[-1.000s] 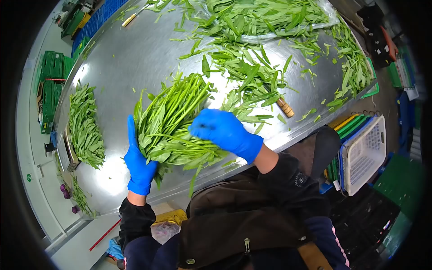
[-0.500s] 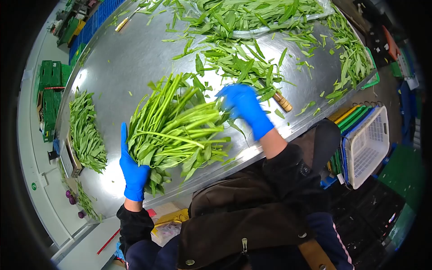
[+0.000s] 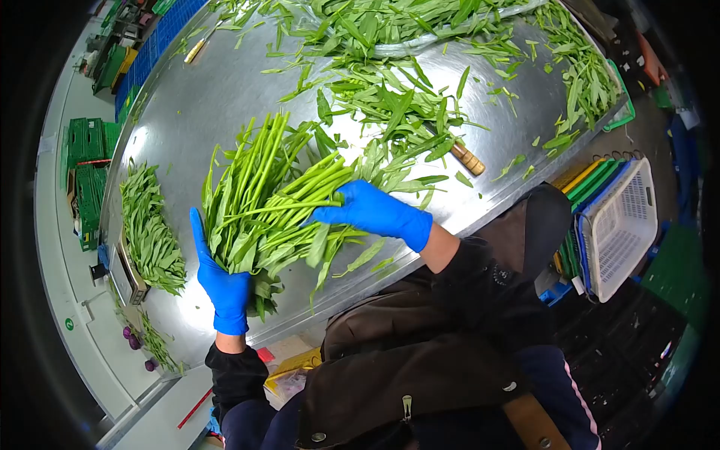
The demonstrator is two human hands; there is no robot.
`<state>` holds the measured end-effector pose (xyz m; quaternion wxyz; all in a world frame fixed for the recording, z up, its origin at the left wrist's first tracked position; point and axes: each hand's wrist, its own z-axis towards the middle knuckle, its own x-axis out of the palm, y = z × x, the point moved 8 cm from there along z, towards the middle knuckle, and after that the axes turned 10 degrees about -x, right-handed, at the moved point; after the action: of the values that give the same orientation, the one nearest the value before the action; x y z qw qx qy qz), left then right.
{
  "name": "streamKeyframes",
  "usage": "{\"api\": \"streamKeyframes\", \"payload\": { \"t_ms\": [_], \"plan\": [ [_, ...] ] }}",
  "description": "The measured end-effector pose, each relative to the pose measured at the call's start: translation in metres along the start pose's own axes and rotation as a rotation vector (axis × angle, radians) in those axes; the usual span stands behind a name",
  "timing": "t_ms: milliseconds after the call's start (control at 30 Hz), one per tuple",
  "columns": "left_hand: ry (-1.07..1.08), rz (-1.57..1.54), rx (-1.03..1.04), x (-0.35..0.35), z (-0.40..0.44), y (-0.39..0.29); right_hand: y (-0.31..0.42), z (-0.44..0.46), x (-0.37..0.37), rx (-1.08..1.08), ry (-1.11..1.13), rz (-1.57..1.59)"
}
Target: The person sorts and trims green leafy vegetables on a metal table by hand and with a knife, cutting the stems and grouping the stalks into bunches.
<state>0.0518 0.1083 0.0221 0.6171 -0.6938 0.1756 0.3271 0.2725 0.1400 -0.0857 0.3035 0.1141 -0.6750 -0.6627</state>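
A large bunch of leafy green stems is held up over the metal table. My left hand, in a blue glove, supports it from the lower left, the forefinger pointing up and the other fingers hidden under the leaves. On the bunch's right side my right hand, gloved too, has its fingers closed on some of the stems. Loose leaves lie beyond it, partly over a knife with a wooden handle.
A pile of leafy stems rests at the table's left, beside a scale. Another knife lies at the far left. More greens line the right edge. White basket and coloured crates stand at the right.
My right hand was apart from the bunch half a second ago, near the loose leaves. It has moved back left and closed on the stems. The left hand still supports the bunch.
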Motion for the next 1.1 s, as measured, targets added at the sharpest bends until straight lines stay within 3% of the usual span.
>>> {"api": "streamKeyframes", "payload": {
  "t_ms": [33, 133, 167, 300, 367, 433, 500, 533, 600, 633, 733, 767, 833, 867, 900, 967, 1000, 1100],
  "plan": [
    [0.002, 0.002, 0.0, -0.002, 0.0, 0.001, -0.015, -0.001, -0.007, -0.033, 0.018, -0.022],
    [0.065, -0.096, -0.066, -0.007, 0.008, 0.018, -0.009, -0.016, -0.049, -0.116, -0.281, 0.997],
    [0.081, -0.13, -0.067, -0.01, 0.01, 0.021, -0.008, -0.022, -0.059, -0.12, -0.283, 1.0],
    [0.075, -0.148, -0.089, -0.017, 0.013, 0.031, -0.015, -0.038, -0.096, 0.1, -0.218, -0.286],
    [0.079, -0.155, -0.085, -0.017, 0.014, 0.033, 0.024, -0.048, -0.074, 0.02, -0.218, -1.08],
    [0.043, -0.228, -0.1, -0.017, 0.016, 0.038, 0.022, -0.049, -0.038, 0.319, -0.08, -0.447],
    [0.03, -0.247, -0.09, -0.013, 0.016, 0.031, 0.01, -0.033, 0.007, -0.174, -0.001, -0.358],
    [0.019, -0.243, -0.086, -0.011, 0.016, 0.025, 0.003, -0.026, 0.02, -0.175, -0.012, -0.359],
    [0.022, -0.266, -0.056, -0.004, 0.014, 0.014, -0.01, -0.017, 0.046, -0.093, -0.011, 0.455],
    [0.024, -0.265, -0.053, -0.005, 0.016, 0.017, -0.01, -0.017, 0.045, -0.096, -0.013, 0.456],
    [0.012, -0.204, -0.034, -0.007, 0.018, 0.019, -0.005, -0.021, 0.056, 0.005, 0.018, 0.873],
    [0.012, -0.204, -0.034, -0.006, 0.018, 0.014, 0.002, -0.019, 0.054, 0.005, 0.018, 0.873],
    [0.011, -0.243, -0.025, -0.003, 0.016, 0.008, 0.008, -0.019, 0.05, 0.159, 0.063, 0.521],
    [0.035, -0.258, 0.0, -0.001, 0.016, 0.005, 0.022, -0.02, 0.04, 0.203, -0.089, 0.483],
    [0.006, -0.234, 0.057, -0.002, 0.014, 0.001, 0.017, -0.019, 0.037, 0.201, -0.094, 0.485],
    [0.01, -0.232, -0.014, 0.003, 0.013, -0.002, 0.004, -0.018, 0.039, 0.383, -0.055, 0.782],
    [0.009, -0.233, -0.015, 0.004, 0.012, -0.003, 0.014, -0.021, 0.035, 0.323, 0.024, 0.933],
    [0.001, -0.092, -0.007, -0.001, 0.01, 0.002, 0.011, -0.025, -0.028, -0.045, -0.212, 1.143]
  ]
}}
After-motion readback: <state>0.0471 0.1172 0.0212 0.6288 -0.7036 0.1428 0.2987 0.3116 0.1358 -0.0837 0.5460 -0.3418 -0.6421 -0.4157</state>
